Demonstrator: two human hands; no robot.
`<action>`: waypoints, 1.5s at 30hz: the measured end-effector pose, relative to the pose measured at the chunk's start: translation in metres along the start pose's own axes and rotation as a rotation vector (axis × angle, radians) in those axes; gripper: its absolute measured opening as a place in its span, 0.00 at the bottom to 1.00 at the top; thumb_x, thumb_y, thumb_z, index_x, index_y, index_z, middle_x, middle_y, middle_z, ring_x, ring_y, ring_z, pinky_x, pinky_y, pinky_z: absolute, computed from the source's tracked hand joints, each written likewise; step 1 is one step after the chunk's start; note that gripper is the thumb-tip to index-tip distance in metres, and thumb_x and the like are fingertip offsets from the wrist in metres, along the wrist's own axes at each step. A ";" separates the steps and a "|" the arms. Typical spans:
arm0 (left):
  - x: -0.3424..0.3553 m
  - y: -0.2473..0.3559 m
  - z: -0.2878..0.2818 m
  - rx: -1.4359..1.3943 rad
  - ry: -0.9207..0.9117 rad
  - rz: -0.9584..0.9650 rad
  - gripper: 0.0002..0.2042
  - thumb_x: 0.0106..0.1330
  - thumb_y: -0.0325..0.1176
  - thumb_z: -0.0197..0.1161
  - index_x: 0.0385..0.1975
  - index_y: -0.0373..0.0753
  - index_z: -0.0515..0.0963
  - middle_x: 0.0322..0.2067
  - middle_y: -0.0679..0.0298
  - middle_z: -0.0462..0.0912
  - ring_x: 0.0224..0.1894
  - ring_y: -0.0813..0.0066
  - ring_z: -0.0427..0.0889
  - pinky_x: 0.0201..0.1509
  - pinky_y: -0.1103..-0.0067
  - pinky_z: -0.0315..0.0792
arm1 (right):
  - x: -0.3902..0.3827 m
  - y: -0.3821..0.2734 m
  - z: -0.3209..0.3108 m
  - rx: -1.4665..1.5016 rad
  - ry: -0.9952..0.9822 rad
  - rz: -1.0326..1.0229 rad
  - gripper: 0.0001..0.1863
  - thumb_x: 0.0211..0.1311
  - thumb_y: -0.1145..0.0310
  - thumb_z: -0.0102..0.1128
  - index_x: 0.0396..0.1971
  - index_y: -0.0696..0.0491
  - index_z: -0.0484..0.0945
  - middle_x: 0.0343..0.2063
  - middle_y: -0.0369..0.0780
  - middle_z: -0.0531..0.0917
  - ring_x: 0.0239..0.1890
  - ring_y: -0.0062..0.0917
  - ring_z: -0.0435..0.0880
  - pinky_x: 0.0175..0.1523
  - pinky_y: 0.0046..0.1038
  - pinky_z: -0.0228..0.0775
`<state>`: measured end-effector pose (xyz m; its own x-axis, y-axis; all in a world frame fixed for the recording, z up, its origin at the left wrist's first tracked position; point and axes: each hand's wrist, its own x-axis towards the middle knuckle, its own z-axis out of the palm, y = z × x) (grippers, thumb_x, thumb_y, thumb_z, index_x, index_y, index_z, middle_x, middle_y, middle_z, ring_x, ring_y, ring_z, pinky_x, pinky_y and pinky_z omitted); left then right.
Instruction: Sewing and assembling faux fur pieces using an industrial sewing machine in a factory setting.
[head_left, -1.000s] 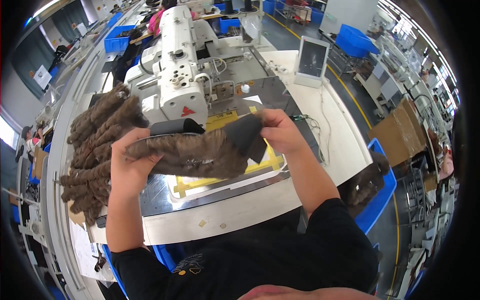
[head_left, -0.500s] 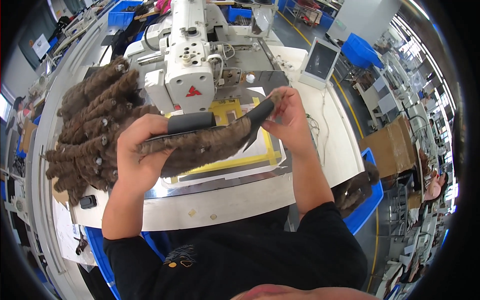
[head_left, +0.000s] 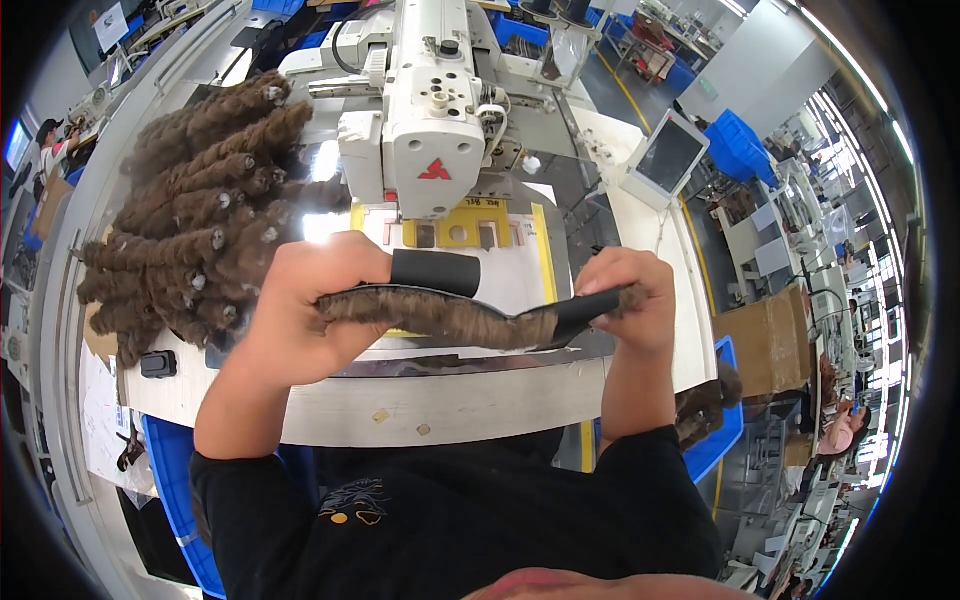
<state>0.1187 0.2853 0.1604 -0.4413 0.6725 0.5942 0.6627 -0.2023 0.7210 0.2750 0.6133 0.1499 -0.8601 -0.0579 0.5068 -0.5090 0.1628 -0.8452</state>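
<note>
My left hand (head_left: 305,310) and my right hand (head_left: 630,300) hold between them a long flat piece (head_left: 460,318) with brown fleece on one side and black outer fabric, seen edge-on. Each hand grips one end. A black strip (head_left: 435,272) of it curls up near my left hand. The piece hangs just above the front of the white work table (head_left: 450,400), in front of a yellow-framed template (head_left: 470,235) under the white sewing machine (head_left: 435,100).
A tall stack of brown fleece pieces (head_left: 200,210) lies on the table's left part. A small screen (head_left: 668,155) stands at the right rear. Blue bins (head_left: 725,420) sit beside the table on the right and lower left. A cardboard box (head_left: 765,340) stands farther right.
The piece has turned from a broad, spread face to edge-on and stretched out straight. Both hands have moved apart, and the view has shifted closer over the sewing machine.
</note>
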 end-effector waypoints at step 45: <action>-0.037 -0.155 0.074 -0.183 -0.299 -0.858 0.12 0.61 0.22 0.71 0.45 0.31 0.85 0.37 0.68 0.88 0.39 0.81 0.81 0.49 0.79 0.76 | -0.026 0.157 0.015 -0.260 -0.093 0.625 0.14 0.54 0.75 0.65 0.43 0.58 0.86 0.31 0.39 0.88 0.35 0.21 0.84 0.46 0.25 0.75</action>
<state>0.0773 0.3441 0.0004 -0.5455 0.7943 -0.2674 0.0642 0.3577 0.9316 0.2168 0.6255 0.0017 -0.9951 0.0415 -0.0896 0.0988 0.4238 -0.9004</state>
